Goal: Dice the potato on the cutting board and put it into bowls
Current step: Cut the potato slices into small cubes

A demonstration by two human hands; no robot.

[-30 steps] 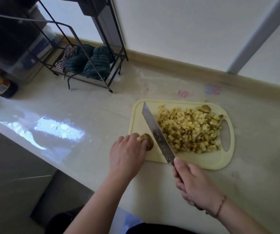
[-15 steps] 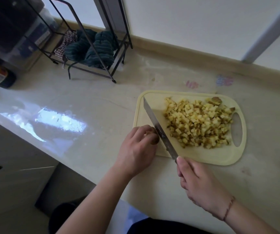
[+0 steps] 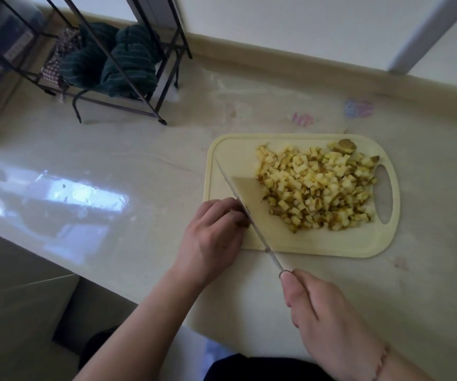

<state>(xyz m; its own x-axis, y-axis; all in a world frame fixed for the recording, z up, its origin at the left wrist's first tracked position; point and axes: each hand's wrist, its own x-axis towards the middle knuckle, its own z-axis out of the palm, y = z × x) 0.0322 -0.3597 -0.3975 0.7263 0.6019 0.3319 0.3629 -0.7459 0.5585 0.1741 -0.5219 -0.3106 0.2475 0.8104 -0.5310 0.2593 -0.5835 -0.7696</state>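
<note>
A pale yellow cutting board lies on the counter. A heap of diced potato covers its right half. My left hand curls over a small brown potato piece at the board's near left corner, hiding most of it. My right hand grips the handle of a knife, whose blade runs diagonally up-left across the board, right beside my left fingers. No bowl is in view.
A black wire rack holding dark green striped cloths stands at the back left. Containers sit on the far left. The wall runs along the back, and the counter edge drops off at the lower left.
My left hand closed over the potato piece and slid it right against the blade. The knife tilted more upright on its edge. The view shifted, and the bowl at the right edge left the frame.
</note>
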